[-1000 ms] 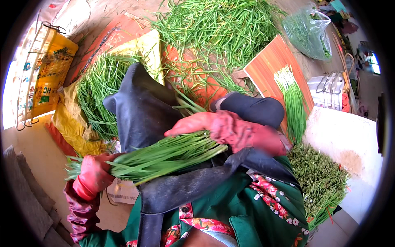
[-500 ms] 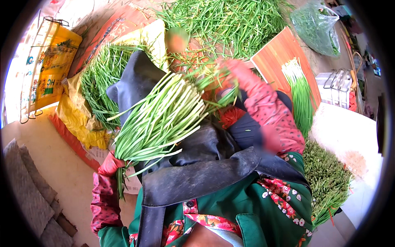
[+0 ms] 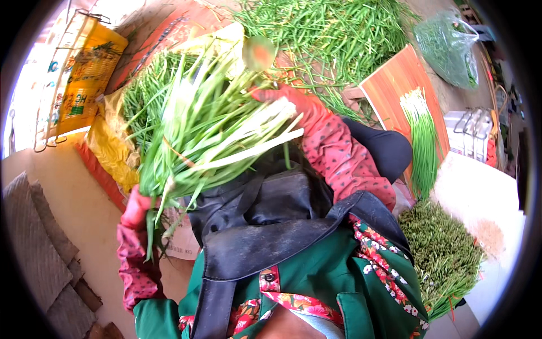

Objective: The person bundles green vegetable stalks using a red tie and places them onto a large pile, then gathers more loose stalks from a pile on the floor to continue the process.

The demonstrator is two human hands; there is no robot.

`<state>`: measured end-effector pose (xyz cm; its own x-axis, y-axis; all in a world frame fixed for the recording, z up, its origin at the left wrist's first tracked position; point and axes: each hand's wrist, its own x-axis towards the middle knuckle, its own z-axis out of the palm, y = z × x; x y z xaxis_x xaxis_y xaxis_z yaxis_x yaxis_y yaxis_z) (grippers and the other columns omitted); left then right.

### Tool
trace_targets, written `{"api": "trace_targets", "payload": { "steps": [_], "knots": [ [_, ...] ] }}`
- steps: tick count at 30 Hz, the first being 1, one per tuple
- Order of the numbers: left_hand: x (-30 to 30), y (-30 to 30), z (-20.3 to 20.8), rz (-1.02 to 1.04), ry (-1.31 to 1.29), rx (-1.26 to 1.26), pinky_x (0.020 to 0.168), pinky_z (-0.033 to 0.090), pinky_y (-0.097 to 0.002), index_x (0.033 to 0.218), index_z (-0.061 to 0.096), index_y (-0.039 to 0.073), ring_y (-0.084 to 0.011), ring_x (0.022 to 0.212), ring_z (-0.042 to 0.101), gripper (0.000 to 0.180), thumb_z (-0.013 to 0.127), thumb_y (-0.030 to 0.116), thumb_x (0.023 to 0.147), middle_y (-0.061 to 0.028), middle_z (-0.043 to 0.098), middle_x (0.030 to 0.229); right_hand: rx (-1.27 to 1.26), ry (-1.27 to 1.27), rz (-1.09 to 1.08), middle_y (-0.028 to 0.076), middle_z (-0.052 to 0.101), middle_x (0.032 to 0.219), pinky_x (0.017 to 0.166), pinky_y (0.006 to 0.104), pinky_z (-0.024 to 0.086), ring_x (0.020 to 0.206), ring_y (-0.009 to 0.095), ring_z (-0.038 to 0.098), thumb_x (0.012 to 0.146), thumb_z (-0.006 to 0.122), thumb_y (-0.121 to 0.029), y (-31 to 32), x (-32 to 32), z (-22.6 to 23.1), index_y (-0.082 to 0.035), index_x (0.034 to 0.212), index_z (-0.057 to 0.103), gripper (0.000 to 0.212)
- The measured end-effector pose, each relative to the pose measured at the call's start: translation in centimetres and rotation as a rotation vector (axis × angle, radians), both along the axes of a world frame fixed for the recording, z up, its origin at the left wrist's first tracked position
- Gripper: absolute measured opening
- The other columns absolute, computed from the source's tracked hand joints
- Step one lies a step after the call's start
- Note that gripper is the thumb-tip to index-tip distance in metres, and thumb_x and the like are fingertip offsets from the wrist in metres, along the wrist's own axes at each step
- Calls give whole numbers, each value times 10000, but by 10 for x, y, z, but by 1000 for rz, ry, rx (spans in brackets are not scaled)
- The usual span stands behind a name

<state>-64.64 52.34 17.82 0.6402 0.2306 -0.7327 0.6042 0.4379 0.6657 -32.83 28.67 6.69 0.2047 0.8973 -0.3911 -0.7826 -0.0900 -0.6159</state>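
A loose bunch of garlic chives [image 3: 203, 135] lies across my lap over the black apron [image 3: 282, 195], its pale cut ends to the right. My left hand [image 3: 137, 209], in a red glove, grips the leafy lower-left end of the bunch. On the far right side of it, my right hand [image 3: 285, 100] closes on stalks near the pale ends; the stalks partly hide its fingers. Behind the bunch, more chives [image 3: 144, 85] lie on yellow sacking [image 3: 107, 135]. Some stalks in the bunch stick out unevenly.
A large heap of chives [image 3: 327, 39] spreads at the far side. To the right, a neat bunch [image 3: 423, 147] rests on a reddish wooden board [image 3: 389, 85], with stacked bunches [image 3: 437, 237] nearer. A clear bag of greens [image 3: 449, 51] stands far right; a yellow basket [image 3: 84, 79] far left.
My right hand has come back left from beyond the bunch onto its pale ends. The bunch has spread and shifted up and left, and the loose greens near my right hand no longer show there.
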Motion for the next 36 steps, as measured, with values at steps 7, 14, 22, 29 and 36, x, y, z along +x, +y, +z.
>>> {"api": "trace_targets", "payload": {
  "steps": [7, 14, 22, 29, 36],
  "knots": [
    [3, -34, -71, 6, -92, -67, 607, 443, -228, 1076, 591, 35, -112, 699, 559, 477, 719, 77, 618, -1, 620, 859, -323, -48, -423, -11, 503, 728, 528, 238, 380, 580, 101, 455, 797, 668, -325, -58, 50, -30, -70, 1094, 568, 404],
    [-11, -35, -65, 26, -5, -66, 565, 421, -221, 991, 620, 45, -91, 647, 543, 377, 713, 104, 630, -2, 617, 798, -518, -325, -292, -5, 494, 632, 479, 227, 386, 497, 80, 434, 831, 602, -438, -99, 34, 55, -62, 1009, 567, 417],
    [0, -47, -35, -86, 46, -50, 648, 448, -235, 1066, 619, 34, -93, 746, 567, 430, 731, 28, 651, 3, 636, 895, -284, -469, 46, -12, 620, 742, 481, 186, 388, 628, 46, 564, 903, 554, -273, -24, -88, 81, -94, 954, 643, 206],
    [-1, -49, -33, -144, 87, 0, 679, 491, -263, 1049, 626, 19, -118, 764, 595, 352, 695, -4, 704, -29, 652, 898, -590, -571, -71, -22, 628, 781, 487, 194, 394, 564, 42, 508, 872, 605, -295, -34, -53, 85, -63, 997, 637, 266],
    [-3, -69, -21, -84, 43, 91, 759, 473, -268, 1043, 636, 23, -111, 831, 589, 332, 670, -22, 715, -11, 648, 926, -266, -947, -388, 23, 660, 813, 548, 239, 461, 612, 91, 577, 831, 675, -286, -44, -68, 98, -73, 1020, 634, 288]
  ]
}}
